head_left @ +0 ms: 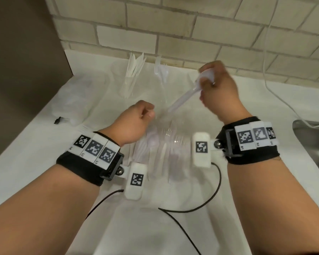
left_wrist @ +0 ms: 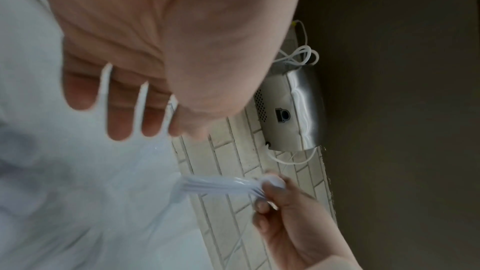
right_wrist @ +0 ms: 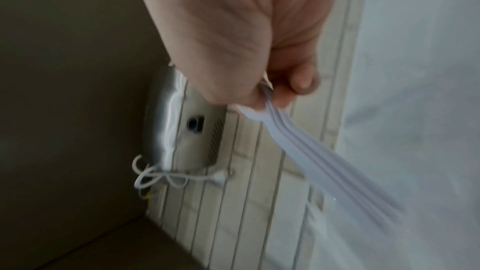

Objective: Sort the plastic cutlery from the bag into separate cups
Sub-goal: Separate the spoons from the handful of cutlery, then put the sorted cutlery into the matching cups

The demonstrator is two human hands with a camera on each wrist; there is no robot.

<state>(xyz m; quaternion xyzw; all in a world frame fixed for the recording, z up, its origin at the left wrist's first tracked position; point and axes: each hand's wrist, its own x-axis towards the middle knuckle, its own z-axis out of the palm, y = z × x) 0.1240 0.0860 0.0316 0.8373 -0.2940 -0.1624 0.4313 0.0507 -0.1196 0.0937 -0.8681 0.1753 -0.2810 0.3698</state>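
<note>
My right hand (head_left: 208, 83) grips a bundle of white plastic spoons (head_left: 182, 98) by their bowls, the handles slanting down and left. The same spoons (right_wrist: 324, 161) stick out past my curled fingers (right_wrist: 301, 81), and the spoons (left_wrist: 221, 187) also show in the left wrist view. My left hand (head_left: 147, 113) is curled and seems to pinch the top edge of the clear bag (head_left: 164, 150), which lies below it holding more white cutlery. At the back stand a clear cup of knives (head_left: 129, 83) and a clear cup of forks (head_left: 162, 76).
A steel sink (head_left: 311, 144) lies at the right edge, with a white cable (head_left: 276, 92) running down the brick wall. Crumpled clear plastic (head_left: 72, 107) and a small black object (head_left: 58, 120) lie at the left. Black wrist-camera cables (head_left: 191, 210) trail across the near counter.
</note>
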